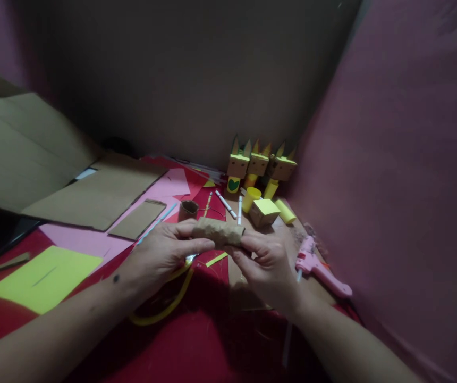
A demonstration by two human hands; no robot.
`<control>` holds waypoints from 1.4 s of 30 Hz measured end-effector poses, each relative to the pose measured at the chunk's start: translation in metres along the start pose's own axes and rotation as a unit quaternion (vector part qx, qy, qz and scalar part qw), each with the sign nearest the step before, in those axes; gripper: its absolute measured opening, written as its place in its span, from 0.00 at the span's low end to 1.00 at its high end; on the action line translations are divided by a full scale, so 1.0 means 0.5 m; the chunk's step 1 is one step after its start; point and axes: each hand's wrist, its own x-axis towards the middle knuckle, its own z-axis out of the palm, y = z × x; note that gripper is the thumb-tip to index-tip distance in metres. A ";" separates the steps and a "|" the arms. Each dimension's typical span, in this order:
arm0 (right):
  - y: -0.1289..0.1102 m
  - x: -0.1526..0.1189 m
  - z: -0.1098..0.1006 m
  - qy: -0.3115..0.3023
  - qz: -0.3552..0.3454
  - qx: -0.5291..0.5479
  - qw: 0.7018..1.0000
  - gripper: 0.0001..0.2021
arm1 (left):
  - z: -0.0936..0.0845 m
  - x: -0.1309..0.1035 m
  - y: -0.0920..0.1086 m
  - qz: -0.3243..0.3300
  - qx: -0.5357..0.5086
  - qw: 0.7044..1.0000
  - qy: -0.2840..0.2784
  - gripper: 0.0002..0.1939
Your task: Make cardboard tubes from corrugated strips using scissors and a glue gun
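A dented brown cardboard tube [219, 233] lies crosswise between my two hands, above the red table cover. My left hand [172, 244] pinches its left end, the thumb along the near side. At the right end, the fingers of my right hand [262, 260] are closed on the tube, some fingertips hidden at its opening. Just behind my left fingers stands another brown tube [188, 210], upright. Yellow-handled scissors [180, 298] lie under my left hand, their blades mostly hidden.
Three cardboard figures with pointed ears [259, 162] stand at the back wall. Before them are a yellow-topped box [265, 211] and yellow tubes [285, 211]. A pink glue gun [322, 272] lies right. Cardboard sheets [101, 189] and yellow paper [45, 277] lie left.
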 end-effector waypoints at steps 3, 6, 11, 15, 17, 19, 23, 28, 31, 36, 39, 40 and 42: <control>-0.009 -0.004 0.005 0.015 -0.026 -0.032 0.999 0.11 | -0.002 0.006 -0.011 -0.068 -0.099 0.992 -0.025 0.09; -0.014 -0.011 0.015 0.054 -0.081 -0.039 0.995 0.08 | -0.012 0.014 -0.027 -0.111 -0.139 0.984 -0.017 0.06; -0.032 -0.018 0.017 0.129 -0.200 -0.016 0.971 0.07 | -0.027 0.023 -0.043 -0.108 -0.212 0.971 -0.034 0.14; -0.046 -0.022 0.004 0.145 -0.228 -0.003 0.963 0.09 | -0.030 0.023 -0.037 -0.106 -0.253 0.960 -0.055 0.14; -0.047 -0.024 0.001 0.156 -0.216 -0.001 0.964 0.09 | -0.032 0.022 -0.033 -0.109 -0.261 0.957 -0.056 0.13; -0.045 -0.026 0.003 0.155 -0.206 -0.009 0.966 0.08 | -0.035 0.021 -0.032 -0.115 -0.257 0.958 -0.063 0.11; -0.040 -0.029 0.011 0.137 -0.214 -0.018 0.967 0.07 | -0.044 0.019 -0.035 -0.132 -0.236 0.960 -0.080 0.08; -0.039 -0.029 0.017 0.120 -0.227 -0.022 0.966 0.05 | -0.052 0.018 -0.043 -0.154 -0.221 0.958 -0.097 0.08; -0.040 -0.026 0.018 0.115 -0.228 -0.017 0.967 0.06 | -0.055 0.017 -0.046 -0.159 -0.222 0.957 -0.099 0.08; -0.041 -0.026 0.017 0.110 -0.223 -0.025 0.968 0.08 | -0.052 0.014 -0.042 -0.164 -0.221 0.955 -0.108 0.06; -0.039 -0.029 0.017 0.112 -0.222 -0.031 0.968 0.09 | -0.050 0.012 -0.042 -0.168 -0.219 0.955 -0.106 0.05; -0.039 -0.030 0.017 0.113 -0.220 -0.034 0.968 0.09 | -0.049 0.012 -0.043 -0.169 -0.219 0.955 -0.105 0.04; -0.039 -0.030 0.017 0.113 -0.215 -0.042 0.969 0.09 | -0.048 0.013 -0.045 -0.173 -0.219 0.955 -0.105 0.03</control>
